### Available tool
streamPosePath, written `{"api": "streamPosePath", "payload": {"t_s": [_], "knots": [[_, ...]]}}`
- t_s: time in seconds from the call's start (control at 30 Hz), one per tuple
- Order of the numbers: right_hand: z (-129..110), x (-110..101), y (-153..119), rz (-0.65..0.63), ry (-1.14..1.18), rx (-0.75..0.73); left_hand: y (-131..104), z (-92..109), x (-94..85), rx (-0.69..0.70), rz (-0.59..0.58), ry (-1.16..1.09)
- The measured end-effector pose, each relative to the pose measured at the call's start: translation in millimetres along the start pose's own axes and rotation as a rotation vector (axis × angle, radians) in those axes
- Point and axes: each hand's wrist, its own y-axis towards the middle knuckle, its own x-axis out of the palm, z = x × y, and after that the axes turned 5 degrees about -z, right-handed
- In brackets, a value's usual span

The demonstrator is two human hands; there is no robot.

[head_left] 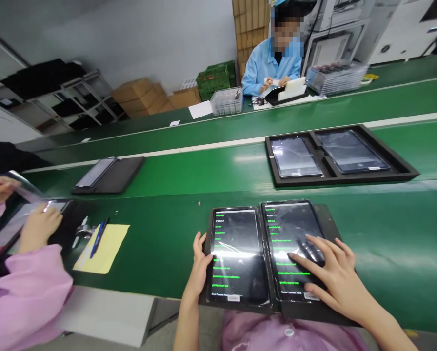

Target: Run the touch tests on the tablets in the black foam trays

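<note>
Two tablets lie side by side in front of me on a black foam tray. Both screens are lit with a list of green and white test lines. My left hand grips the outer edge of the left tablet, thumb at its rim; some fingers are hidden. Over the right tablet, my right hand is open with fingers spread. Its index fingertip touches the screen near the middle, among the list lines. White labels sit at the bottom of both tablets.
Beyond the tablets, a black tray holds two dark-screened tablets. Farther left lies another tablet on a black pad. Pens rest on yellow paper. A co-worker in pink handles film at left; another person in blue sits across the green bench.
</note>
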Motion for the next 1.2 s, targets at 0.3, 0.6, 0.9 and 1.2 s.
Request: {"api": "streamPosePath", "payload": {"t_s": [0.3, 0.6, 0.9, 1.2], "knots": [[28, -23, -34, 0.094, 0.074, 0.208, -4, 7, 6.2, 0.033, 0.002, 0.254], [34, -18, -23, 0.117, 0.075, 0.205, 4, -8, 2.4, 0.017, 0.022, 0.288], [21, -8, 33, -0.054, -0.072, -0.031, 36, 26, 14.9, -0.012, 0.041, 0.523], [82, -1, 82, 0.082, 0.125, 0.16, 52, 44, 2.7, 0.016, -0.176, 0.836]]}}
